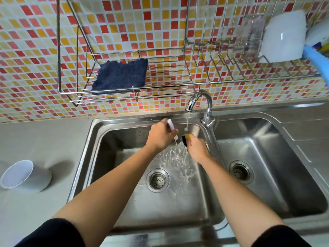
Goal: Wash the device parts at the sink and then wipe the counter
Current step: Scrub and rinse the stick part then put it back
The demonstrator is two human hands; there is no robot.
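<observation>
Both hands are over the left basin of a steel double sink (92, 157), under water running from the chrome tap (199, 100). My left hand (161, 135) grips a slim white device part (170, 124), whose upper end sticks out above the fist and whose lower tip shows near the stream. My right hand (196, 147) holds a sponge (185, 139) with a dark face and a yellow edge, close to that tip. A white cup-shaped part (25, 175) lies on its side on the grey counter (44, 139), left of the sink.
A dark blue cloth (121, 75) lies in the wire wall rack (60, 68) above the sink. A dish rack at upper right holds a clear glass (249, 34) and a white dish (283, 36). The right basin (267, 157) has its own drain.
</observation>
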